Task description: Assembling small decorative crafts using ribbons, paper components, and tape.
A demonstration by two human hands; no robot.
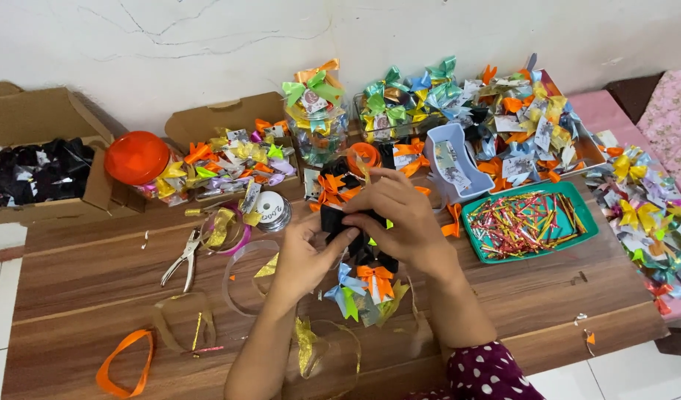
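The left hand (305,250) and the right hand (400,218) meet over the middle of the wooden table (89,274), both pinched shut on a piece of black ribbon (340,221) held between their fingertips. The ribbon sits between the two hands, lifted off the tabletop. Just under the hands lies a small heap of finished bows (366,285), one orange, one pale blue. Near the left forearm a loose gold ribbon (307,348) curls close to the table's near edge, and farther left an orange ribbon loop (122,363) lies by that same edge, with bare wood between them. Left of the hands are silver pliers (183,259) and a ribbon spool (272,210). Right of the right hand a green tray (588,222) holds coloured twist ties. Beyond the hands, bows, a clear jar (316,130) and cardboard boxes (37,118) crowd the table's far edge against the wall.
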